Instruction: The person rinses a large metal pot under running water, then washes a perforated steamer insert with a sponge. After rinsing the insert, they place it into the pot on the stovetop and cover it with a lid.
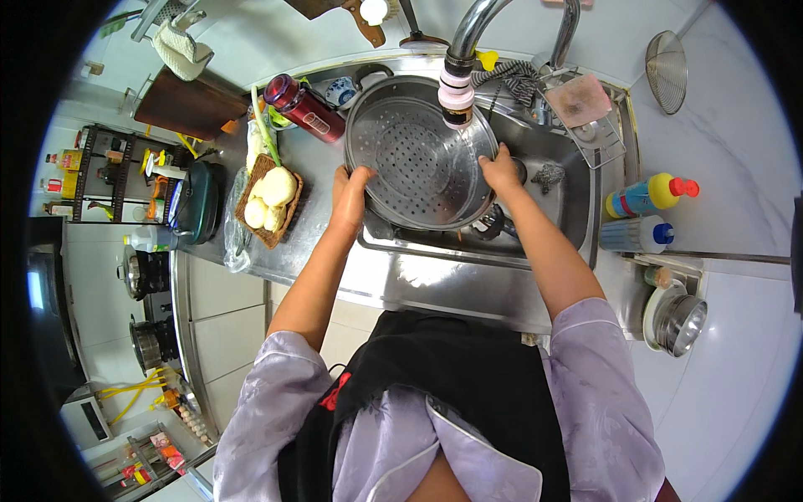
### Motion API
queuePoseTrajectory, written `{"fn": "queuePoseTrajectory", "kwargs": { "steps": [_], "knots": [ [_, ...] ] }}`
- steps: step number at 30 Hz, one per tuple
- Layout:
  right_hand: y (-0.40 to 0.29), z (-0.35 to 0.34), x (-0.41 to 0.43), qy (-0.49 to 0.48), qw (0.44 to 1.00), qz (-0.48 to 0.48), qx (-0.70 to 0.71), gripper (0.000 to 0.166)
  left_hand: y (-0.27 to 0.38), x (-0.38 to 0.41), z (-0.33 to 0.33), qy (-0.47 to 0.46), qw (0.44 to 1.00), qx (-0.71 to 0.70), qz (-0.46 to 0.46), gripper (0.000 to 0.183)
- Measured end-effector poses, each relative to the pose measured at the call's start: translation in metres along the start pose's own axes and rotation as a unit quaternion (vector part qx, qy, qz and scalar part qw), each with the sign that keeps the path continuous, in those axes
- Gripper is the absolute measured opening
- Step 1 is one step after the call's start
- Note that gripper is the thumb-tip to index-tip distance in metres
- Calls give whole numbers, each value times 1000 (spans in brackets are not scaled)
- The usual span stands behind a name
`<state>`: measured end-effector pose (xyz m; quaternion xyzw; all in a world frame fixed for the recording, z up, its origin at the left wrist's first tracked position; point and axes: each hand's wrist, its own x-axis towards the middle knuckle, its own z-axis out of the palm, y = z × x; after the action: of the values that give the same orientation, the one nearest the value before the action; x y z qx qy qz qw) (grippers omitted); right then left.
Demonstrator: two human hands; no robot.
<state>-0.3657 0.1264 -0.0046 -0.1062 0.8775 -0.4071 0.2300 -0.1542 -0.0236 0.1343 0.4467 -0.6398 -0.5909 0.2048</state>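
Both my hands grip a large round metal steamer pot insert point(414, 150) with a perforated bottom, held over the sink and its left edge. My left hand point(351, 194) clasps its lower left rim, thumb over the inside. On the right rim, my right hand point(500, 170) holds on with the thumb inside. The faucet point(457, 94), with a pink-and-white filter head, hangs above its right part. Behind and beneath lies the metal sink point(568, 188), partly hidden by the steamer. A steel scrubber point(548, 176) rests in the basin, near a dark-handled utensil point(492, 223).
Left on the counter stand a wicker basket point(290, 233) of peeled onions or similar vegetables, a red thermos point(307, 108) and a plastic bag point(237, 219). A wire rack point(593, 154) with a pink sponge point(578, 100) sits at the sink's right back. Detergent bottles point(646, 194) stand at the right.
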Motion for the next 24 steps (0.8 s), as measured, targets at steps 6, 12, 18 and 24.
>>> {"fn": "queuePoseTrajectory", "kwargs": {
  "steps": [6, 12, 18, 24],
  "knots": [
    [-36, 4, -50, 128, 982, -107, -92, 89, 36, -13, 1, 56, 992, 70, 87, 47],
    [37, -25, -55, -324, 758, 168, 541, 50, -34, 4, -14, 8, 992, -126, -19, 39],
    [52, -46, -46, -236, 835, 90, 489, 40, -108, 34, -33, 76, 994, 61, -52, 64],
    [30, -63, -55, -161, 861, -20, 481, 62, -144, 31, -91, 101, 905, 407, 74, 43]
  ]
}}
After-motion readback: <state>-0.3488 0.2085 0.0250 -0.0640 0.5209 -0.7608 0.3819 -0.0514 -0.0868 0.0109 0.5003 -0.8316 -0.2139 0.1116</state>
